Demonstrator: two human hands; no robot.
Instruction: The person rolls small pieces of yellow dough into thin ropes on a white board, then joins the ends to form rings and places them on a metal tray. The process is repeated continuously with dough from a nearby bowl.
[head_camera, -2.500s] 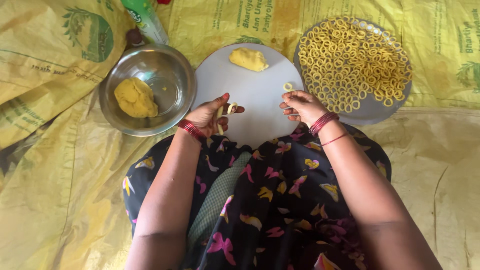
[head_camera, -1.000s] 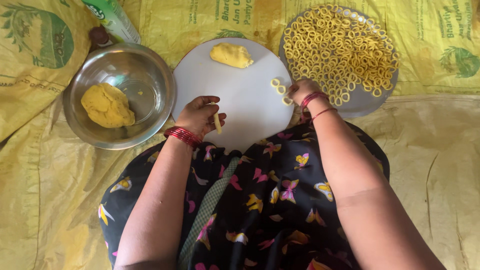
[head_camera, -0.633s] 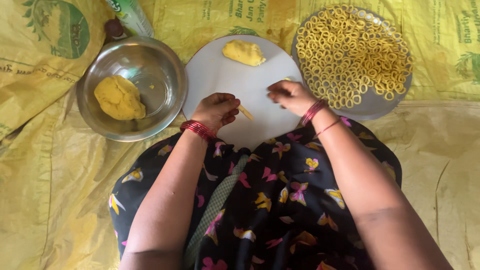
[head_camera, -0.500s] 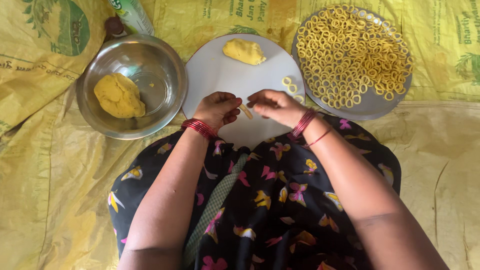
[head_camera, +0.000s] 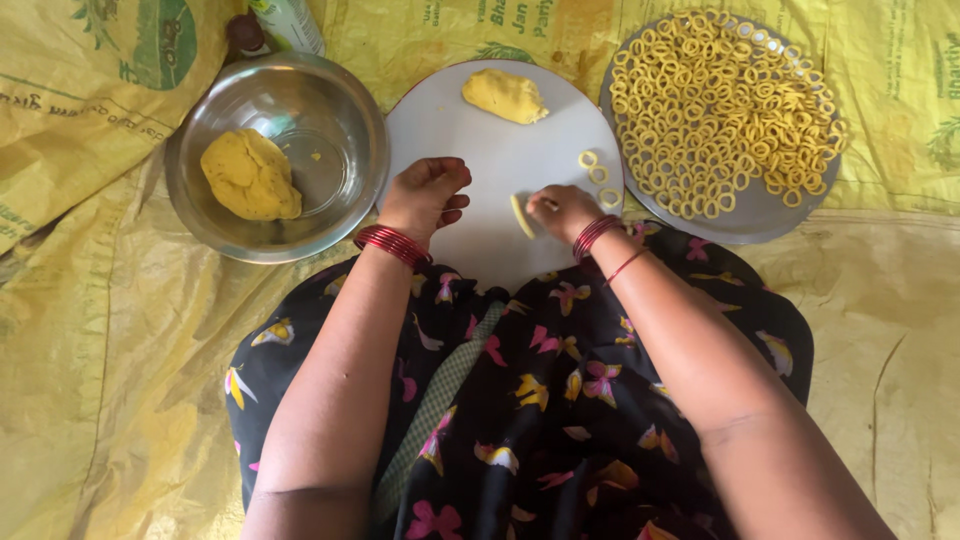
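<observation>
Yellow dough everywhere in this one. So the right hand (head_camera: 562, 210) has its fingers curled down on a short little dough strip (head_camera: 521, 216), pinching its near end against the round white board (head_camera: 500, 165). The strip sticks out just to the left of that hand's fingertips, lying flat on the board. The left hand (head_camera: 428, 192) sits a bit further left on the same board, loosely curled with the fingers bent in, not holding anything that I can see; it's close to the strip but not touching it.

Just past the right hand, toward the board's far right edge, three finished dough rings (head_camera: 597, 176) lie close together. Straight ahead of both hands at the far side of the board there's a dough lump (head_camera: 504, 96). Off to the right of the right hand is a round plate (head_camera: 752, 212) piled with loads of the same small rings. Left of the left hand sits a steel bowl (head_camera: 330, 120) with a bigger dough ball (head_camera: 250, 174) inside, and a bottle (head_camera: 285, 22) lies just beyond the bowl.

No bench here, it's all set on yellow printed sacks (head_camera: 90, 330) spread over the floor. Both wrists have red bangles, and the person's lap is covered in dark floral cloth.
</observation>
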